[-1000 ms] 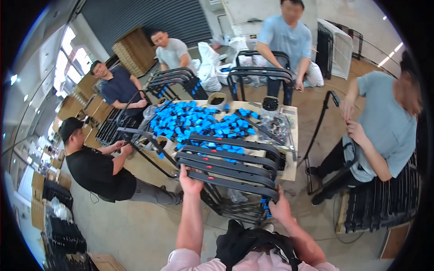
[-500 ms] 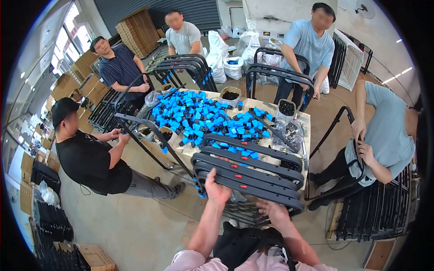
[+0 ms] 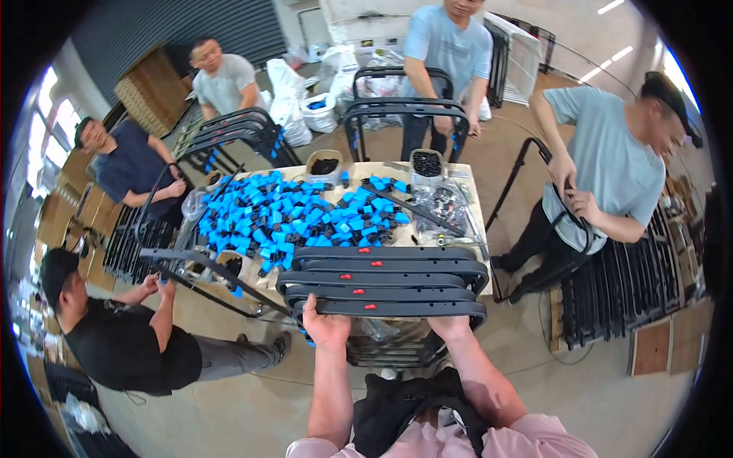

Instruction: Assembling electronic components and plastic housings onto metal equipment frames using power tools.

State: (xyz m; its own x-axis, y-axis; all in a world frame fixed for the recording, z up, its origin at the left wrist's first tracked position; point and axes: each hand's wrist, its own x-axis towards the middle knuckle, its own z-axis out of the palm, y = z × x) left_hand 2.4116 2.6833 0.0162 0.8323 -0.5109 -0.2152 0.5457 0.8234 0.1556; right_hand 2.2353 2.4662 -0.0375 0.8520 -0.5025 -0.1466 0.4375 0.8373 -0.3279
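Observation:
Several black tubular metal frames [image 3: 382,308] stand in a row in front of me, their rounded top bars side by side, each with a small red button. My left hand [image 3: 327,327] grips the nearest frame near its left end, thumb up against the bar. Toward the right end, my right hand [image 3: 450,328] is closed on the same bar from below, its fingers mostly hidden behind it. The frames' lower parts hang below the bars, partly covered by my hands.
Behind the frames, a wooden table [image 3: 479,200] bears a pile of blue-and-black plastic caps [image 3: 267,210], tubs of black parts [image 3: 324,166] and a clear plastic bag [image 3: 441,208]. Co-workers stand around it with similar frames [image 3: 405,107]. More black frames [image 3: 622,294] are stacked at right.
My right hand has risen from below, apart from the frames, to the nearest bar. The row of frames now sits more level. The view has shifted to the right.

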